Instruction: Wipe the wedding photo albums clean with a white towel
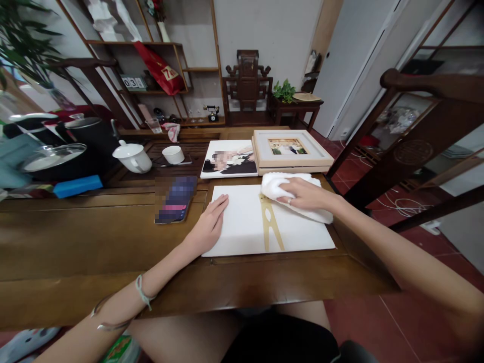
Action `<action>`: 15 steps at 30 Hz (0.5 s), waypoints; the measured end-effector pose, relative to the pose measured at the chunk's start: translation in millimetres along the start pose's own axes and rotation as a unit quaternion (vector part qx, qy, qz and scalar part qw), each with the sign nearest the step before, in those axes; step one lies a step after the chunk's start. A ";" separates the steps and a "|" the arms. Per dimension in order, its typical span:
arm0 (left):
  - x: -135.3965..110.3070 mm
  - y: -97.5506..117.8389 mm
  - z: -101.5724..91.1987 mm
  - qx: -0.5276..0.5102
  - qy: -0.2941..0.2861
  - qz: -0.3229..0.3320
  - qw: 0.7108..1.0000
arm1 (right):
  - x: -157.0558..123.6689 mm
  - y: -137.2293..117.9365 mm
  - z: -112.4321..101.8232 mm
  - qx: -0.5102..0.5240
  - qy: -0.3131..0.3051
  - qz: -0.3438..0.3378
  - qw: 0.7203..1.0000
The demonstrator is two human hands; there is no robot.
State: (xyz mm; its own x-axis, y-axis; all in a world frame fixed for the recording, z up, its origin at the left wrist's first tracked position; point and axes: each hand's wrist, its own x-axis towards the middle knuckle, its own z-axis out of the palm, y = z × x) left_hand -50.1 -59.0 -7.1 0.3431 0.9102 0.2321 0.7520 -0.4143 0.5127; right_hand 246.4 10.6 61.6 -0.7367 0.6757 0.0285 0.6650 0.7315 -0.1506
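Observation:
A flat white board lies on the wooden table in front of me, with a tan A-shaped stand piece on its face. My left hand rests flat on the board's left edge, fingers stretched out and together, holding nothing. In my right hand is a bunched white cloth, pressed on the board's upper right part. The cloth covers the top of the stand piece and the board's far right corner.
Behind the board lie a photo panel and a framed picture. A phone is to the left. Farther left stand a white lidded cup, a small white bowl, a pan and a blue box. A wooden chair stands right.

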 end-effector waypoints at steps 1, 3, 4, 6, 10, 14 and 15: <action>0.0 0.2 -0.3 0.002 -0.001 -0.001 1.000 | 7.5 -4.0 -0.1 0.007 0.001 -0.002 1.000; -0.1 0.6 -0.8 0.003 -0.002 -0.002 1.000 | 19.8 -11.4 0.3 0.008 0.005 -0.017 1.000; -0.2 0.8 -1.0 0.003 -0.002 -0.003 1.000 | 24.0 -14.4 0.7 0.001 0.007 -0.026 1.000; -0.2 1.2 -1.1 0.002 -0.002 -0.003 1.000 | 27.6 -17.6 1.6 -0.022 0.010 -0.037 0.999; -0.1 1.8 -1.1 -0.001 0.003 -0.004 1.000 | 17.6 -11.0 0.5 -0.049 0.000 -0.030 0.998; -0.2 1.7 -0.6 -0.005 0.001 -0.006 1.000 | -5.1 5.9 -4.0 -0.059 -0.010 -0.005 0.998; -0.3 1.5 -0.5 -0.006 0.002 -0.005 1.000 | -11.1 10.2 -5.0 -0.065 -0.011 0.002 0.998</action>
State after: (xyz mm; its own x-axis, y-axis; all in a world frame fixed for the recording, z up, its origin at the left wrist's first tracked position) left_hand -49.4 -60.0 -6.0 0.3327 0.9146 0.2299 0.7488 -0.4044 0.5252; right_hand 262.0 11.1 64.7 -0.7356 0.6774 0.0055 0.6772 0.7355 -0.0221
